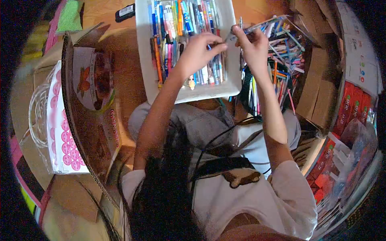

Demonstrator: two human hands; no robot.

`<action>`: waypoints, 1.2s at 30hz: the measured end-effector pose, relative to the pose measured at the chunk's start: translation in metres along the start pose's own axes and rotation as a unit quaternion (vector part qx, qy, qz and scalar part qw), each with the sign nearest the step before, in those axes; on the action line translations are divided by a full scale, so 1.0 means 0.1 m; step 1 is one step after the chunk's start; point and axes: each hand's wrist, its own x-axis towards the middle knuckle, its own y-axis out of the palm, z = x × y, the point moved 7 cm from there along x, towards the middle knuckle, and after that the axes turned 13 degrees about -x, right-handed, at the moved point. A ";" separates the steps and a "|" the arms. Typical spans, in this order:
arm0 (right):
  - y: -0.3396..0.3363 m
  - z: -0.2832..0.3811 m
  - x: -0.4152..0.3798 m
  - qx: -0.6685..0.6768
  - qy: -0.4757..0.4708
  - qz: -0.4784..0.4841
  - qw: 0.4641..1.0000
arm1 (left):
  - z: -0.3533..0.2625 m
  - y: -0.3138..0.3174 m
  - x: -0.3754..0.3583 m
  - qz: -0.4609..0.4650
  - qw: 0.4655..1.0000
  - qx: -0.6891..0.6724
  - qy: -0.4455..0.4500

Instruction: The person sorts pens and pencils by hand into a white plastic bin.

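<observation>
A white tray [193, 95] stands in front of me, holding several pens [169, 56] laid side by side in rows. Over its right part, my left hand [204, 54] has its thumb and fingers pinched near the end of a slim pen. My right hand [252, 43], above the tray's right edge, grips this clear and dark pen [255, 27], which slants up to the right. Whether my left fingertips touch it is too small to tell. Right of my right hand lies a heap of loose pens [283, 50], with more pens standing in a dark round container [245, 94] below.
Cardboard boxes stand at left [86, 132] and right [315, 96]. Red boxes [350, 108] and a clear plastic bag are at the far right. A black object [125, 13] and a green bag [69, 17] lie at the upper left. Dark cables cross my lap.
</observation>
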 end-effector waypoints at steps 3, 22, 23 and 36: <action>-0.05 -0.20 0.04 -0.002 0.062 -0.025 0.998 | 0.19 -0.35 0.04 -0.077 0.994 0.061 -0.042; 0.51 -0.43 0.26 -0.141 -0.026 0.016 0.990 | 0.50 -0.76 0.20 -0.294 0.915 0.275 0.026; 0.56 -0.36 0.31 -0.165 -0.053 0.001 0.985 | 0.51 -0.77 0.20 -0.296 0.914 0.277 0.026; 1.39 -0.34 1.02 -0.265 -0.049 0.105 0.957 | 0.52 -0.82 0.22 -0.307 0.903 0.298 0.046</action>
